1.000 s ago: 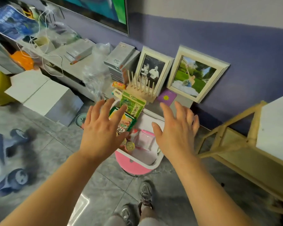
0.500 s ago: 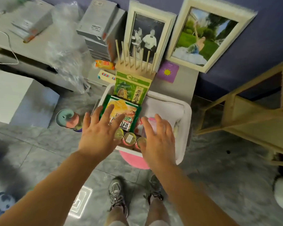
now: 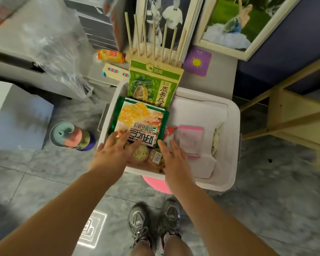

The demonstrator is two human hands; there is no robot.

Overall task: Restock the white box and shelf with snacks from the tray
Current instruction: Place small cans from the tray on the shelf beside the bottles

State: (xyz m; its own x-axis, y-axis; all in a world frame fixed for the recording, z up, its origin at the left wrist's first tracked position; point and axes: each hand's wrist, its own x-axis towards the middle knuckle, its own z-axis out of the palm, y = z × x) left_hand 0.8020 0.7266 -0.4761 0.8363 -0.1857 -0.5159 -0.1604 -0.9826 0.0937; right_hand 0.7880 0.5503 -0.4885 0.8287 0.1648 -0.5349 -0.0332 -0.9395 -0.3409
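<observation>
A white tray (image 3: pixel 231 145) rests on a pink stool in front of my feet. It holds a green cracker bag (image 3: pixel 139 122), a green sunflower-seed bag (image 3: pixel 153 84) leaning at its far end, two small round cups (image 3: pixel 148 156) at the near edge, and a pink packet (image 3: pixel 190 141). My left hand (image 3: pixel 113 154) lies spread on the near edge of the cracker bag. My right hand (image 3: pixel 175 154) rests with fingers apart between the cups and the pink packet. Neither hand holds anything.
A wooden peg rack (image 3: pixel 153 43), an orange snack pack (image 3: pixel 110 56), a purple card (image 3: pixel 198 61) and two framed pictures (image 3: pixel 234 24) stand behind the tray. A wooden shelf frame (image 3: pixel 294 115) is at the right. A stack of coloured cups (image 3: pixel 70 136) sits on the floor left.
The view has come closer and lower over the tray. Both hands went down from the air into the tray, the left onto the cracker bag, the right beside the cups.
</observation>
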